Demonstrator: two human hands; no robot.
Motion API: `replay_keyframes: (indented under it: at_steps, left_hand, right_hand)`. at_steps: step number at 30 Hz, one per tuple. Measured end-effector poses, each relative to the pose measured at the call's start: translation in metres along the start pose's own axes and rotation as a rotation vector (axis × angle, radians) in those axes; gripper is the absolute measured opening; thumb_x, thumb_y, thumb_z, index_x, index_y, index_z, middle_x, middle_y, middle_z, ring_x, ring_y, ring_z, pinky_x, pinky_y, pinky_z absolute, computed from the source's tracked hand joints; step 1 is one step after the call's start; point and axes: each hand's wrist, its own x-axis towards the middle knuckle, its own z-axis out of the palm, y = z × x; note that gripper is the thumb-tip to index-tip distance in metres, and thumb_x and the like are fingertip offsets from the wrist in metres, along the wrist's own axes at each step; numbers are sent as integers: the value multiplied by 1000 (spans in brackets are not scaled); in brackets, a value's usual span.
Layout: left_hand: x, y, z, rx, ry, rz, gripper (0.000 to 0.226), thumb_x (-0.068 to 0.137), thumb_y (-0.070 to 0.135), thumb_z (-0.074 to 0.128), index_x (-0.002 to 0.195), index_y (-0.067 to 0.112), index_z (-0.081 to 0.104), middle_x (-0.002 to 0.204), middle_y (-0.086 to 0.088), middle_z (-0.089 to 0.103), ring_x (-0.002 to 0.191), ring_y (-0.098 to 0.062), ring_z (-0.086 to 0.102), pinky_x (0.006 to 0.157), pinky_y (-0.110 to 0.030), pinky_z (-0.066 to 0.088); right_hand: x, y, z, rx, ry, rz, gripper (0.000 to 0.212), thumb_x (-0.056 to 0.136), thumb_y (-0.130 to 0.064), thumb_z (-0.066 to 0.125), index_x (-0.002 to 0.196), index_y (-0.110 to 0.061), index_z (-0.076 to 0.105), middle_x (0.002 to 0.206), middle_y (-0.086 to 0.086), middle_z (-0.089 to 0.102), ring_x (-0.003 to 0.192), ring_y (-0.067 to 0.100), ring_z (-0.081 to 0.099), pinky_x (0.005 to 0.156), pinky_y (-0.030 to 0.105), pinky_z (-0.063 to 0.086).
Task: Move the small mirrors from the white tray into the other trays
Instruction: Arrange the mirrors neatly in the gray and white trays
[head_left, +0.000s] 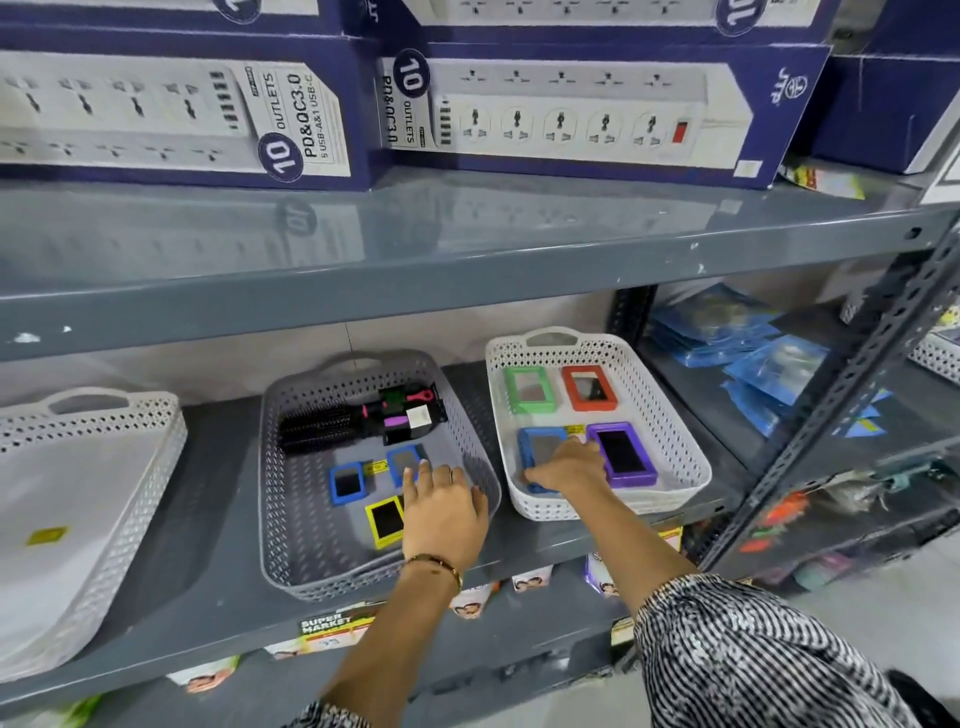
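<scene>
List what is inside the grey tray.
The grey tray holds a black hairbrush, two blue mirrors and a yellow mirror. The left hand covers the tray's right part, so anything beneath it is hidden.

**Hidden and cut-off items, relative to the white tray**

Right hand covers the near end of the blue mirror in the white tray; grip unclear. Left of that tray, left hand partly hides another blue-framed mirror. Far left, a second white basket is cut by the frame edge.
</scene>
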Motion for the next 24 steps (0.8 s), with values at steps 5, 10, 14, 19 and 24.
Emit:
replay_keyframes:
  at_steps: [5,10,14,19,24]
  left_hand:
    - [0,0,-1,-17,-5,6,44,95,32,33,127,5,45,137,-15,48,136,-32,27,114,-47,14]
    - [0,0,-1,-28,-14,0,44,95,32,32,127,5,45,137,-16,48,136,-32,27,114,-48,14]
    - [-1,0,-1,-22,-23,-1,45,95,32,31,129,5,44,138,-16,47,136,-32,27,115,-48,14]
    - [0,0,0,-21,-14,-2,44,95,33,31,127,7,45,137,-15,48,135,-32,28,114,-48,15]
    - [0,0,2,-17,-13,-4,44,95,34,30,126,7,46,136,-14,49,135,-32,29,114,-48,16]
  right_hand:
    - [0,0,3,-9,15,27,94,58,-64,74,129,-9,46,125,12,54,114,26,55,91,34,53]
    - [4,-2,8,4,26,51,93,49,-62,79,120,-9,52,119,11,59,108,28,60,90,36,56]
    - [4,-2,8,4,25,47,92,53,-60,78,124,-8,51,119,11,59,108,28,59,90,36,56]
    - [4,0,8,-2,48,36,90,60,-57,78,127,-7,45,126,12,55,116,29,55,93,35,54]
    - [8,1,8,-19,34,27,85,62,-59,75,124,-8,47,123,11,57,113,28,56,92,35,55]
